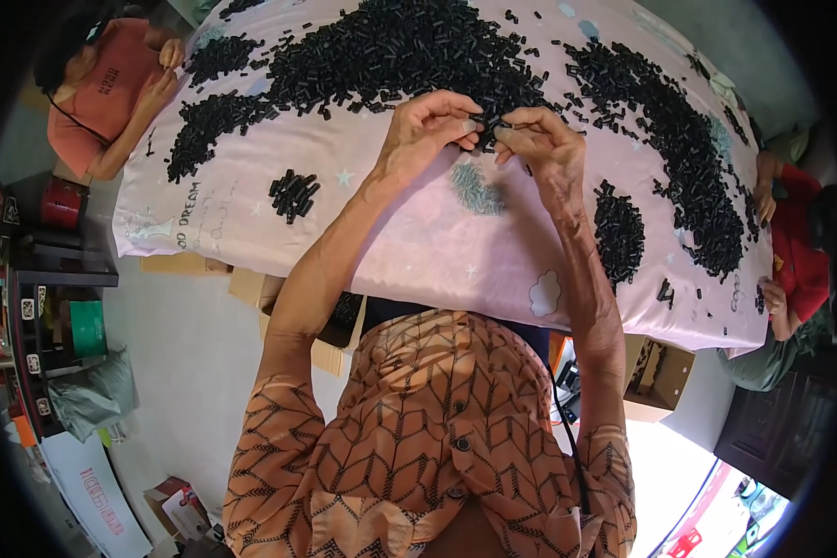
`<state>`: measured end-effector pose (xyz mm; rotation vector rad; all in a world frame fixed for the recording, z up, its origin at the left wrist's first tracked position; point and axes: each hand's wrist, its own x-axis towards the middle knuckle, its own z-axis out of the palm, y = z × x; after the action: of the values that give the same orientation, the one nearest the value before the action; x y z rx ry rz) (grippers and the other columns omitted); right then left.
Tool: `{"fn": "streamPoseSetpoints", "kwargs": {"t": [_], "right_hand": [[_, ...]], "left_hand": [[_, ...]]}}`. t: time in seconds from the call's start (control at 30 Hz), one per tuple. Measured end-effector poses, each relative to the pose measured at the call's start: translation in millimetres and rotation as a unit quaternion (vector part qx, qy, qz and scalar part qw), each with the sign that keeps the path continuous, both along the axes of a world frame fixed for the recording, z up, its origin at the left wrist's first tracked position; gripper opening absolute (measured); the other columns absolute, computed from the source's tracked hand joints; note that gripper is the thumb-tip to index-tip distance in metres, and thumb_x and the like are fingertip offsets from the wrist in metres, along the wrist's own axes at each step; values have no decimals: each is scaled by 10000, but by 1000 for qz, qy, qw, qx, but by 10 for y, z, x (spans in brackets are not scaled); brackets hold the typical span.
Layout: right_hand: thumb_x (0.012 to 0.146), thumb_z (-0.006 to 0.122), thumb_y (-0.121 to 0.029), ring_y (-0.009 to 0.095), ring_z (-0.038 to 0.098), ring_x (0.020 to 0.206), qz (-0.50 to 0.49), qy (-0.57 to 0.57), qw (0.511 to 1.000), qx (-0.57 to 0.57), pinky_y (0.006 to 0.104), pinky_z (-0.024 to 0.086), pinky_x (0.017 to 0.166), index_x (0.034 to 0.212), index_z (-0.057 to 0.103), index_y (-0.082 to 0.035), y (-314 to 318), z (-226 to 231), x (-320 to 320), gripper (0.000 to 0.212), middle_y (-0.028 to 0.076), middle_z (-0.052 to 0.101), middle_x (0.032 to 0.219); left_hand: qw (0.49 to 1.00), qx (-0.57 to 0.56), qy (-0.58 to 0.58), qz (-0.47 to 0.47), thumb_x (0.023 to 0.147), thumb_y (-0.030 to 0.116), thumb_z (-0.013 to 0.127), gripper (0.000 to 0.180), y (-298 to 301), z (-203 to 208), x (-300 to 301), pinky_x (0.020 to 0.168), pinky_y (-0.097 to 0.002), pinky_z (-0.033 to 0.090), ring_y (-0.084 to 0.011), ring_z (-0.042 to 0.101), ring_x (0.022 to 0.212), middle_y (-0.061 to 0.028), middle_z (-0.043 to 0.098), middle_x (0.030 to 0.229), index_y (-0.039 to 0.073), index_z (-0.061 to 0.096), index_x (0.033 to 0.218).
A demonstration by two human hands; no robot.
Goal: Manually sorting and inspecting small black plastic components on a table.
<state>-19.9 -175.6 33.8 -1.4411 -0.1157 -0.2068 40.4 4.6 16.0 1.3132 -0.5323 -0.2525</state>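
My left hand (431, 135) is closed in a pinch, its thumb and fingertips together at the near edge of a big heap of small black tube-like pieces (395, 46). Just to its right, my right hand (547, 153) also pinches, thumb against index finger, fingertips pointing at the left hand's. A small gap separates the two hands. Black pieces lie behind the fingertips, so what each pinch holds cannot be made out. Below the hands, bare pink cloth (400, 242) with a grey-green print covers the table.
Smaller piles of black pieces lie left (294, 195) and right (618, 232). A long band of pieces (707, 186) runs along the right. One person (112, 93) sits at the left edge, another (795, 242) at the right. Cardboard boxes (658, 374) stand below the table edge.
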Motion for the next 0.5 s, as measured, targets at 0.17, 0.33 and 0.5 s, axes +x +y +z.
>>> {"fn": "streamPoseSetpoints", "kwargs": {"t": [0.17, 0.33, 0.5], "right_hand": [[824, 647, 23, 119, 624, 679, -6, -21, 1000, -18, 219, 509, 598, 957, 611, 45, 26, -52, -12, 140, 88, 656, 795], [842, 630, 24, 105, 629, 699, -4, -62, 997, -48, 208, 499, 601, 967, 614, 39, 53, -46, -30, 127, 74, 660, 807], [853, 614, 34, 104, 629, 694, -13, -96, 994, -56, 210, 495, 602, 960, 627, 45, 55, -23, -35, 108, 72, 660, 806]], "left_hand": [[999, -8, -6, -31, 849, -33, 587, 194, -6, 45, -24, 703, -261, 549, -142, 643, 757, -117, 661, 894, -32, 622, 1041], [1000, 4, 3, -28, 849, -29, 585, 201, -6, 52, -49, 690, -259, 539, -138, 635, 739, -108, 655, 885, -34, 620, 1048], [999, -10, 25, -32, 854, -9, 597, 172, -18, 55, -56, 695, -237, 512, -113, 609, 732, -79, 645, 853, -22, 619, 1024]]}}
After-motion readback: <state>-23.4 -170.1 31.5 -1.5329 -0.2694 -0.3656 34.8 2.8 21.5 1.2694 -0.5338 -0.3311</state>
